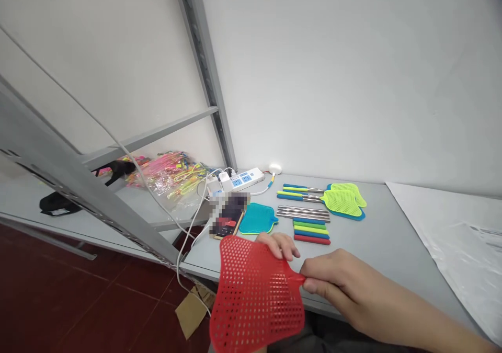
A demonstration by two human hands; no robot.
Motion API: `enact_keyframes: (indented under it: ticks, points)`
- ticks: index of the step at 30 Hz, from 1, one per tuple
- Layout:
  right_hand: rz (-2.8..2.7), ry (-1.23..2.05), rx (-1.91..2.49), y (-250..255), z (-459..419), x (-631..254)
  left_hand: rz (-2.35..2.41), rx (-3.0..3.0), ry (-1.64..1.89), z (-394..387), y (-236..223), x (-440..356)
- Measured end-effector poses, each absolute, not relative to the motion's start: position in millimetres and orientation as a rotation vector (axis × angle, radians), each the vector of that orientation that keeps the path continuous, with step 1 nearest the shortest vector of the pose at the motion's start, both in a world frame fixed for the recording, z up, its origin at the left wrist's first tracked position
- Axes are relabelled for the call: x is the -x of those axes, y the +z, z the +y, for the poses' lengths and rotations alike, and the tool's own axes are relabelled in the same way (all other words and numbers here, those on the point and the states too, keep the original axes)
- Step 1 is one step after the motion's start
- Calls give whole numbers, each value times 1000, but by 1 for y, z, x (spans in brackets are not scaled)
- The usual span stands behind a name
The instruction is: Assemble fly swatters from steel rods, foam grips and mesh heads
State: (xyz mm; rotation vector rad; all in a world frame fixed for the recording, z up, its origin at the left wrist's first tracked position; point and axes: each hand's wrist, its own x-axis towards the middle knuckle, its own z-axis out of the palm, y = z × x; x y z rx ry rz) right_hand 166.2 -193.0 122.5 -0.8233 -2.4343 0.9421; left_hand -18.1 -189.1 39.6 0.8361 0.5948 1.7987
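Observation:
A red perforated fly swatter head is held up at the front edge of the table. My right hand pinches its narrow neck between thumb and fingers. From behind, my left hand grips the head, with fingertips curled over its upper edge; the rest of that hand is hidden. Just beyond lie a teal swatter head with a yellow-green one under it, several thin metal rods, and a row of coloured handle grips. Behind these lie fly swatters with yellow-green and blue heads, with rods and grips attached.
A phone, partly blurred, lies left of the teal head. Behind it are a white power strip and loose cables. Clear bags of colourful items rest past the grey metal frame. White plastic sheeting covers the table's right side.

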Motion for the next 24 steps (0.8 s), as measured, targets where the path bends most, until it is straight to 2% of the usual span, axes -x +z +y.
enact_keyframes:
  ticks: [3, 6, 10, 14, 17, 19, 24]
  points:
    - [-2486, 765, 855, 119, -200, -170, 547, -933, 1913, -200, 44, 0]
    - [-2506, 407, 820, 111, -203, -176, 816, -861, 1983, -223, 55, -19]
    - [-2454, -226, 746, 94, -201, -189, 1078, -398, 2168, -240, 66, -48]
    - [-2416, -483, 737, 68, -197, -206, 939, -147, 2099, -234, 66, -64]
    - [-2380, -509, 779, 55, -200, -210, 917, -133, 2052, -228, 61, -67]
    - [-2348, -412, 873, 55, -205, -208, 940, -142, 2040, -227, 55, -67]
    - [-2343, 287, 1058, 73, -214, -198, 1010, -321, 1931, -226, 39, -62]
